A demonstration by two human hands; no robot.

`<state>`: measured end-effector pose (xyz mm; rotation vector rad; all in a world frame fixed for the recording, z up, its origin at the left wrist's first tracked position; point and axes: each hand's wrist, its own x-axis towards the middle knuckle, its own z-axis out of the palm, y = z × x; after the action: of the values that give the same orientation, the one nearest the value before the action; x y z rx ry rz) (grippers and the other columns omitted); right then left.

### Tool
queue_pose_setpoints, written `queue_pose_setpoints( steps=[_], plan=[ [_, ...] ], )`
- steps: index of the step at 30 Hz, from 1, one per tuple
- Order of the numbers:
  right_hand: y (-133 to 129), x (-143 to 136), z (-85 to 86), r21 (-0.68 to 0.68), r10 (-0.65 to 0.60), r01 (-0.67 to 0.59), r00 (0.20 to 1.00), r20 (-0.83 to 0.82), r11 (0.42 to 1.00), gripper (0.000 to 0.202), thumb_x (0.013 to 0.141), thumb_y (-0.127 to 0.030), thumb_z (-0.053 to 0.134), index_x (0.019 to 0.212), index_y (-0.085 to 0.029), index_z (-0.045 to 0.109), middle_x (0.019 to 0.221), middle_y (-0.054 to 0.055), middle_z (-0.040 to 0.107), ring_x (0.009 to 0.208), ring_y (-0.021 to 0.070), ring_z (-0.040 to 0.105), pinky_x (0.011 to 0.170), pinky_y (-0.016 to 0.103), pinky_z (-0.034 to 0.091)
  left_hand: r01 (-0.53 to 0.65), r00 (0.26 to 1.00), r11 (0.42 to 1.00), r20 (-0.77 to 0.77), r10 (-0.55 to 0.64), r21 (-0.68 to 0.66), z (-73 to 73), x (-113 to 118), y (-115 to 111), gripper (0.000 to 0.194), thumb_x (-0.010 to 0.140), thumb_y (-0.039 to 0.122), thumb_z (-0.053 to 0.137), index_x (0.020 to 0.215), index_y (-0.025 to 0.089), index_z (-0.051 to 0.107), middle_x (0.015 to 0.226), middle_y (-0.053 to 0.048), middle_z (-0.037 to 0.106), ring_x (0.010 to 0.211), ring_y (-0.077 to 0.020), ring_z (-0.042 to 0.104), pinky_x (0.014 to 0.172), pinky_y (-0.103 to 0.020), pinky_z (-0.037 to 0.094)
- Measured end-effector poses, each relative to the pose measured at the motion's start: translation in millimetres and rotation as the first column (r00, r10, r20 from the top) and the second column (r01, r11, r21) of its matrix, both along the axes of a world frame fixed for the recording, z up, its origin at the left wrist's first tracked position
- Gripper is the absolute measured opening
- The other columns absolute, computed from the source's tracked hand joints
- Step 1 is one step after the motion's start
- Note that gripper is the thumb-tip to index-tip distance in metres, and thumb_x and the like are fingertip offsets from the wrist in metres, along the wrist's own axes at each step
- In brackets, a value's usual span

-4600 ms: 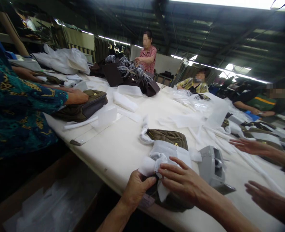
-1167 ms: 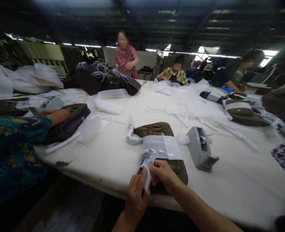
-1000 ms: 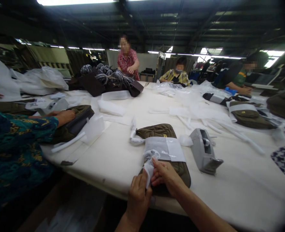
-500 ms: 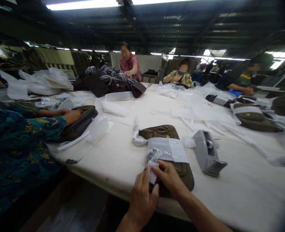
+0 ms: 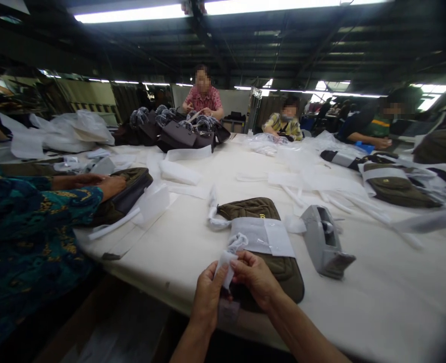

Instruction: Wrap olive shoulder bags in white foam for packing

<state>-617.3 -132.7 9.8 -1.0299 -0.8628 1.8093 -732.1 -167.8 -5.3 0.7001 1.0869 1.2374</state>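
Note:
An olive-green quilted bag (image 5: 279, 275) lies on the table before me, with a white foam wrapping band (image 5: 261, 236) around its middle. At the bag's lower left corner, a small piece of white foam sheet (image 5: 226, 263) is pinched between my hands. My left hand (image 5: 207, 292) grips it from the left, thumb on top. My right hand (image 5: 256, 275) holds its right side with thumb and fingertips. Just above is the bag's strap (image 5: 237, 243), bundled in clear wrap. A clear tag-like piece (image 5: 228, 311) hangs below the hands.
A grey tape dispenser (image 5: 325, 242) stands right of the bag. Foam strips (image 5: 314, 181) lie across the white table (image 5: 155, 257). At left, a co-worker's hands (image 5: 111, 186) rest on another bag (image 5: 132, 196). Dark bags (image 5: 181, 136) are piled at the back, near other people.
Both hands have shifted slightly left with the foam piece, which now tilts and is lifted off the bag's corner. The person in pink at the back has straightened up.

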Motion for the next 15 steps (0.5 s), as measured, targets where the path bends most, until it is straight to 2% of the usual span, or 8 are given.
queue_pose_setpoints(
  steps=[4,7,10,13,15],
  plan=[
    [0.0,-2.4,0.4,0.025,-0.02,0.02,1.0,-0.01,0.999,0.037,0.053,-0.035,0.077,0.075,-0.013,0.056,0.064,-0.002,0.056,0.047,0.0052,0.047,0.046,0.018,0.041,-0.06,0.998,0.995,0.022,0.062,-0.074,3.1,3.5,-1.0,0.041,0.069,0.05,0.062,0.087,0.013,0.058,0.059,0.002,0.052,0.049,-0.0089,0.044,0.038,-0.016,0.036],
    [-1.5,-1.0,0.7,0.068,-0.019,0.018,1.0,0.007,0.998,0.036,0.052,-0.036,0.077,0.071,-0.013,0.057,0.06,-0.002,0.055,0.049,0.0064,0.048,0.045,0.018,0.041,-0.141,0.99,0.988,-0.008,0.141,-0.071,0.4,9.0,-3.3,0.043,0.065,0.049,0.066,0.089,0.014,0.059,0.061,0.002,0.055,0.051,-0.0095,0.046,0.042,-0.017,0.037],
    [-3.3,0.1,3.3,0.054,-0.043,0.04,0.998,0.045,0.998,0.039,0.048,-0.038,0.078,0.071,-0.012,0.06,0.06,-0.002,0.054,0.049,0.0074,0.049,0.044,0.019,0.041,-0.204,0.979,0.976,-0.03,0.202,-0.075,-4.6,13.7,-2.8,0.046,0.059,0.049,0.071,0.089,0.016,0.06,0.063,0.003,0.058,0.054,-0.0112,0.049,0.045,-0.018,0.039],
    [-4.2,8.3,15.5,0.103,-0.016,-0.001,0.986,0.164,0.995,0.036,0.052,-0.039,0.075,0.074,-0.012,0.064,0.061,-0.002,0.053,0.049,0.0069,0.046,0.04,0.017,0.037,-0.204,0.979,0.971,-0.011,0.204,-0.122,-7.4,16.2,-0.2,0.048,0.054,0.049,0.073,0.089,0.019,0.06,0.063,0.004,0.06,0.055,-0.0133,0.053,0.05,-0.02,0.044],
    [-2.6,28.3,30.1,0.183,-0.057,0.005,0.958,0.282,0.983,0.035,0.059,-0.039,0.07,0.084,-0.014,0.066,0.063,-0.001,0.054,0.049,0.0069,0.045,0.038,0.017,0.032,-0.183,0.982,0.97,0.022,0.189,-0.162,-6.8,16.5,0.4,0.05,0.054,0.047,0.074,0.093,0.02,0.06,0.065,0.004,0.061,0.057,-0.0149,0.055,0.052,-0.022,0.046]
  ],
)
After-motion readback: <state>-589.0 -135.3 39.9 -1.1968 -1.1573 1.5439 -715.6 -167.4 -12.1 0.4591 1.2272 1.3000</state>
